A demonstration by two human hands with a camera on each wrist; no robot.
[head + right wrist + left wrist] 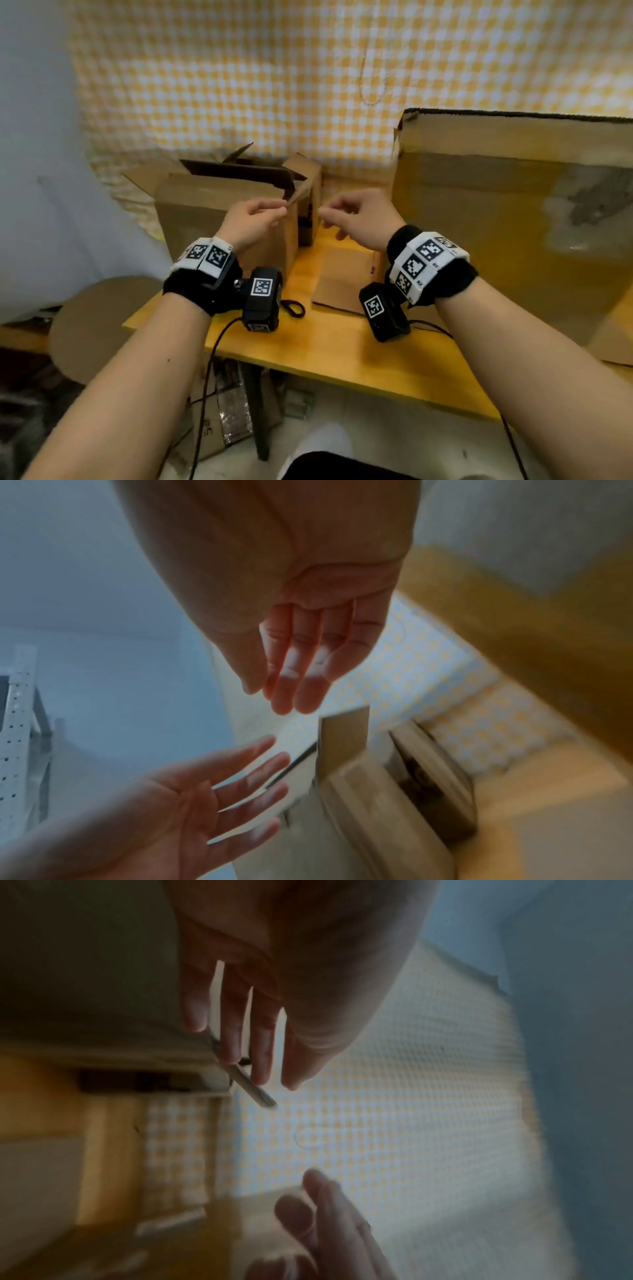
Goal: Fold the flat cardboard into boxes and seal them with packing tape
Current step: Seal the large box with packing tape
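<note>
Nearest, a black cord loop (pixel 293 307) lies on the yellow wooden counter (pixel 342 346), just in front of the open cardboard box (pixel 226 209). Right of that box a small folded carton (pixel 342 274) sits on the counter. Both hands hover over the box's right end: the left hand (pixel 251 219) has relaxed, nearly straight fingers (pixel 232 1031) at the edge of a raised flap (pixel 297 196) (contact is too blurred to call), and the right hand (pixel 356 214) is loosely spread, holding nothing. Further right of the box stands a large flattened cardboard sheet (pixel 496 219). Behind the box hangs a yellow checked cloth (pixel 274 75).
</note>
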